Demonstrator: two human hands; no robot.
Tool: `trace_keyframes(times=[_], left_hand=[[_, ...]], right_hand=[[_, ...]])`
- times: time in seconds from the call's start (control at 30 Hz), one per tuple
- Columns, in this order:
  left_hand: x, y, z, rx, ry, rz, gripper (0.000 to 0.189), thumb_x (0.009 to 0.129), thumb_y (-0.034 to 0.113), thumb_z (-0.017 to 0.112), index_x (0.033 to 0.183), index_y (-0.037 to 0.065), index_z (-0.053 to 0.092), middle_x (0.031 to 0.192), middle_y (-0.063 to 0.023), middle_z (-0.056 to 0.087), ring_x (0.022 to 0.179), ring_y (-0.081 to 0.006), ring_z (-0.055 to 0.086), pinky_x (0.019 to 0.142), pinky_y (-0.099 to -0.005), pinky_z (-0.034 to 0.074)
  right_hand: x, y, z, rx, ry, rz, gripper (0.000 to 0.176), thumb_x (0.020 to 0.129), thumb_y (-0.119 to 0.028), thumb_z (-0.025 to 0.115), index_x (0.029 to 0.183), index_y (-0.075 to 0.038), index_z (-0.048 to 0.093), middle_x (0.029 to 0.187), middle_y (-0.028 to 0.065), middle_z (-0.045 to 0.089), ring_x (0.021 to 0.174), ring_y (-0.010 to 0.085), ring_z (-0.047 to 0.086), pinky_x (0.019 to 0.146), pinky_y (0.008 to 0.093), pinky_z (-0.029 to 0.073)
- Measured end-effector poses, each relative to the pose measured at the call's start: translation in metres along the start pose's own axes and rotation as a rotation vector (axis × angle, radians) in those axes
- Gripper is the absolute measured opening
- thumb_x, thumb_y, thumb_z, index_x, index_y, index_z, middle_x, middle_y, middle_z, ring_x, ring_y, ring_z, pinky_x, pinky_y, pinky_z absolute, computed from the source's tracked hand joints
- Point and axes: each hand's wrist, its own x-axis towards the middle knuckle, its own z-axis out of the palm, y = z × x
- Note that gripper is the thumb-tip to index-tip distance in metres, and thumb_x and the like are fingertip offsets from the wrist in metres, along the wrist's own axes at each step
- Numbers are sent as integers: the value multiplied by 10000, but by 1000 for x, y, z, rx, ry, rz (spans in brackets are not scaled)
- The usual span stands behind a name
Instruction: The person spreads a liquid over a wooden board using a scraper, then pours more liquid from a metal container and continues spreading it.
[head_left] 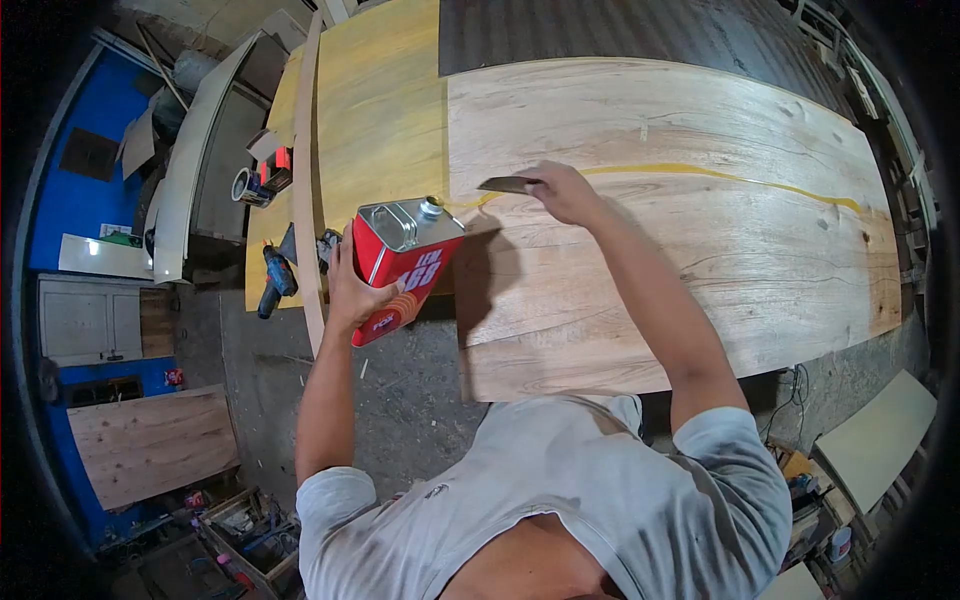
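My left hand [358, 290] is wrapped around a red metal can [405, 270] with white lettering, held tilted at the left edge of a wood-grain sheet [640, 270]. The can's silver top has a wire handle and a spout [431, 206]. A line of yellow glue [690, 170] runs from near the spout across the sheet towards its right end. Above the sheet's left part, my right hand [565, 193] grips a thin, flat spreader [507, 184], its blade pointing left beside the glue line. Part of the spreader is hidden by the fingers.
A yellowish board [375, 110] lies on the far left, with a long wooden strip [306, 170] along it. A cordless drill [277, 280] and an open tin [250, 187] sit beyond the strip. A dark sheet [620, 35] lies at the back. Cables [797, 395] hang at right.
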Motion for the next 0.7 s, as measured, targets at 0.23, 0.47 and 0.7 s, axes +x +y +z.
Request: trace_keyframes(times=[0.23,0.47,0.7], left_hand=[[-10,4,-19,-47,-74,-29,1230,443,333,837,1456,180,157,1326,-230,369,1218,-411,372,1022,-506,333],[-13,-3,-20,-50,-48,-13,1237,441,336,845,1457,180,158,1297,-201,404,1197,-402,386,1003,-509,342],[-13,-2,-22,-68,-69,5,1228,443,331,847,1453,155,172,1279,-188,421,1172,-388,399,997,-495,345]], right_hand=[[57,-24,28,-162,-150,-100,342,821,-91,508,1120,-196,635,983,100,614,946,301,560,851,395,435],[60,-4,51,179,-325,-159,403,774,57,498,1100,-134,639,1008,95,612,953,253,578,860,372,463],[55,25,48,764,-480,61,297,834,-8,568,1129,-30,602,1035,47,632,904,134,560,848,295,454]])
